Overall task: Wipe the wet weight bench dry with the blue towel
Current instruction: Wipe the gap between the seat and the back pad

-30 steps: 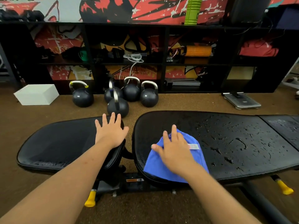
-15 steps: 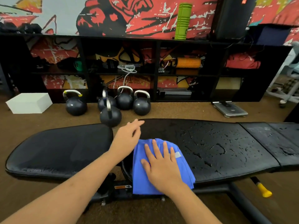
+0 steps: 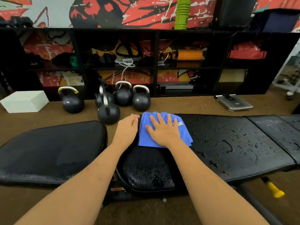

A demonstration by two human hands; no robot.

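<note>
Blue towel (image 3: 144,137) is pressed under the spread right hand (image 3: 164,132), relaxed left hand (image 3: 127,129) laid beside; the wet weight bench (image 3: 227,143) rightward is best covered by firm overlapping strokes.

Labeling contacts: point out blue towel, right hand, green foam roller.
blue towel (image 3: 143,138): head view, bare left part
right hand (image 3: 164,133): head view, back of hand
green foam roller (image 3: 182,13): head view, middle of body

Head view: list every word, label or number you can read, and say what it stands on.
None can be read.
Tag on the blue towel: blurred.
Sticker on the weight bench frame: too small.
Marks on the kettlebells: too small.
Logo on the green foam roller: blurred.
</note>
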